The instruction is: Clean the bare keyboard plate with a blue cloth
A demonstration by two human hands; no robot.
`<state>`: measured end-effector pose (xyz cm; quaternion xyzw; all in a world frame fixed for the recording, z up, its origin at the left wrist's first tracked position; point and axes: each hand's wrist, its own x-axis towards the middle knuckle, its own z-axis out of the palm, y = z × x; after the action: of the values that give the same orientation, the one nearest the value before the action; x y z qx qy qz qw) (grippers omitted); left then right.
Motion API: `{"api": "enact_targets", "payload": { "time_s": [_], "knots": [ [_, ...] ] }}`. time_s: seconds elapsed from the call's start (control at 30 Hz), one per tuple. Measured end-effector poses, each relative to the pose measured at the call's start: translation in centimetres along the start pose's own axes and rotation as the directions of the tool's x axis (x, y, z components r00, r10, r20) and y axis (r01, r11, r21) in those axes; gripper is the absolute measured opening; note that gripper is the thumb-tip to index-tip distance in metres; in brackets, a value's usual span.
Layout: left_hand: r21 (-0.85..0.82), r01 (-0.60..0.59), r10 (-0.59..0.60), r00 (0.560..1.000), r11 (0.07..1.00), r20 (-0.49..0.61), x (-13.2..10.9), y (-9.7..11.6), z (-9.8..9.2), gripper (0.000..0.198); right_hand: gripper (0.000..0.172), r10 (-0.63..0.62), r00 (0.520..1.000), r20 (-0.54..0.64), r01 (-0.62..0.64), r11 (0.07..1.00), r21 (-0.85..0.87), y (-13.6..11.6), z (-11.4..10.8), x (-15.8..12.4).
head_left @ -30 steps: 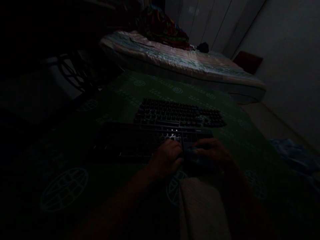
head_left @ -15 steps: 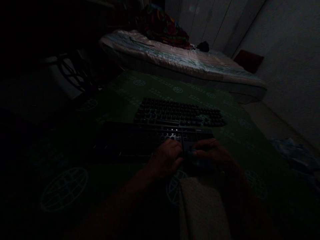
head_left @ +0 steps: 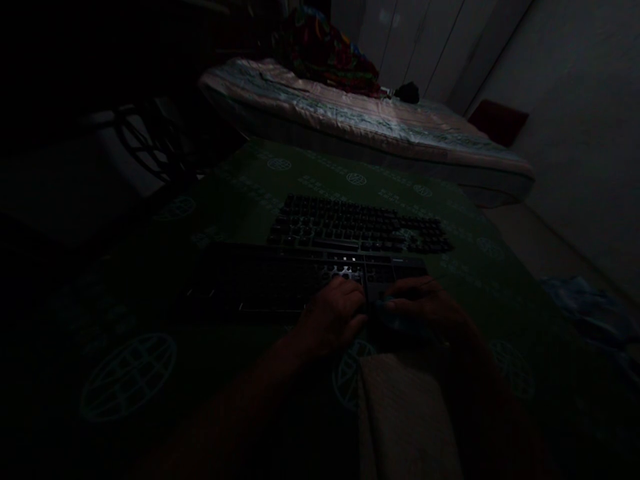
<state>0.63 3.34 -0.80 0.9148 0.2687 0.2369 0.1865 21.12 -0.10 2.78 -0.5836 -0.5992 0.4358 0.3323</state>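
Note:
The light is very dim. A dark keyboard base (head_left: 270, 277) lies across the green table cover, with many of its keycaps off. My left hand (head_left: 337, 310) is closed, its curled fingers gripping the near edge of the base right of its middle. Close beside it, my right hand (head_left: 425, 303) pinches a bluish piece of cloth (head_left: 400, 323) against the right part of the base; its edges are lost in shadow. Just behind the base, loose black keycaps (head_left: 340, 220) are set out in keyboard order.
A folded light cloth (head_left: 407, 413) lies at the front, below my right hand. Past the green table cover (head_left: 320, 160) stands a bed (head_left: 340, 113) with a red patterned blanket (head_left: 330, 57). Bluish fabric (head_left: 590, 310) lies low at the right.
My right hand has shifted very slightly at the right part of the base. My left hand, the base and the keycaps look the same.

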Motion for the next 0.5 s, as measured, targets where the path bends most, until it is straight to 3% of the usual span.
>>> {"api": "enact_targets", "payload": {
  "time_s": [0.23, 0.5],
  "knots": [
    [-0.009, 0.012, -0.012, 1.000, 1.000, 0.008, -0.08, 0.14, -0.22, 0.006, 0.026, -0.078, 0.996, 0.051, 0.080, 0.996, -0.036, -0.06, -0.24, -0.12],
    [-0.011, 0.024, -0.024, 0.999, 1.000, 0.032, 0.09, 0.27, -0.44, 0.005, 0.024, -0.051, 0.998, 0.035, 0.052, 0.998, -0.032, 0.10, -0.11, -0.07]
  ]
}}
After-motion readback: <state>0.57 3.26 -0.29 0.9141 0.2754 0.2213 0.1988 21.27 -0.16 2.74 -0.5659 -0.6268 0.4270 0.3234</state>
